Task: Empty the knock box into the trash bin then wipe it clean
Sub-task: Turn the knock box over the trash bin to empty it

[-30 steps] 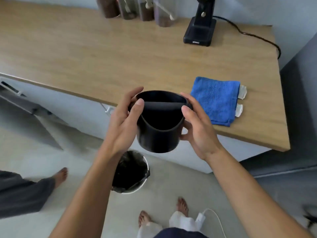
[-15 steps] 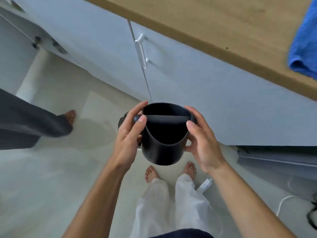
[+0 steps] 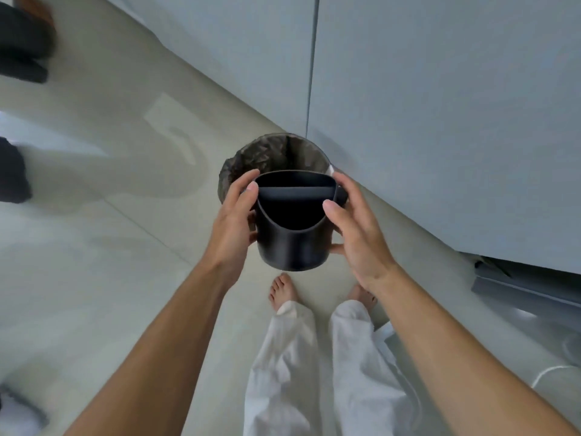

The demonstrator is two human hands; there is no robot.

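The black round knock box [image 3: 292,243] with a bar across its mouth is upright in the air, held between both hands. My left hand [image 3: 232,225] grips its left side, thumb on the rim. My right hand [image 3: 358,234] holds its right side, fingers on the rim. Just beyond and below it stands the trash bin [image 3: 267,155], lined with a dark bag, on the floor against the cabinet; its near part is hidden by the box. The inside of the box is too dark to tell what it contains.
Pale grey cabinet doors [image 3: 440,121] rise behind the bin. My bare feet [image 3: 283,291] and white trousers are on the floor below the box. Another person's dark-clothed leg [image 3: 19,42] is at the far left. A white cable [image 3: 547,372] lies at lower right.
My view has tilted down from the counter to the floor. The knock box, still in both hands, has come off the counter edge to just in front of the trash bin.
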